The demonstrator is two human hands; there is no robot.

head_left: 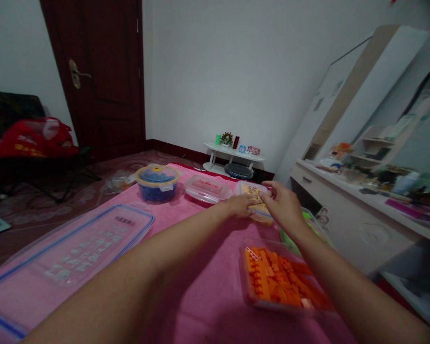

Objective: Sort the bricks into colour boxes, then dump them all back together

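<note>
A clear box of yellow pieces with a lid (249, 187) lies at the far right part of the pink cloth. My left hand (239, 205) rests on its near left side, fingers stretched out over the top. At the box's right side is my right hand (284, 206), its fingers apart and bent, the thumb towards the lid. Nearer to me, under my right forearm, stands an uncovered clear container of orange building bricks (272, 277). Partly hidden behind that forearm is a container with green contents (310, 222).
A round container with blue contents (157, 188) and a red-and-clear lidded box (207, 189) stand at the back. A large blue-rimmed clear lid (82, 253) lies on the left. The pink cloth (197, 282) covers the surface. A white dresser (358, 224) stands to the right.
</note>
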